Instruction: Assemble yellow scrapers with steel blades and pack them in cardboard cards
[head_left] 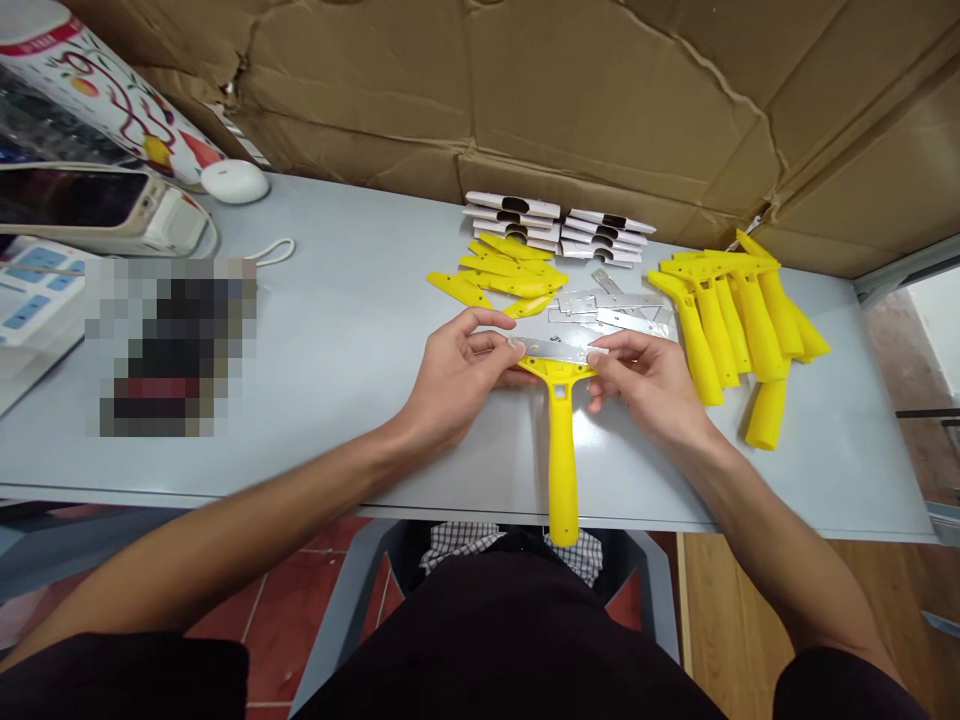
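Note:
A yellow scraper handle [562, 450] lies with its wide head away from me and its grip reaching past the table's front edge. Along that head rests a thin metal blade [555, 349]. My left hand [461, 375] pinches the blade's left end, fingers closed at the head's left corner. The right end is pinched by my right hand [649, 380], its thumb on the metal. Beyond the hands are more loose metal blades [637, 320] and several flat yellow pieces [514, 268].
Several yellow handles [761, 315] are piled at the right. White folded card pieces [517, 210] stand at the back by the cardboard [555, 100]. On the left are a white mouse [235, 182], a phone [75, 198], a power strip [37, 290] and a blurred-out object [172, 350].

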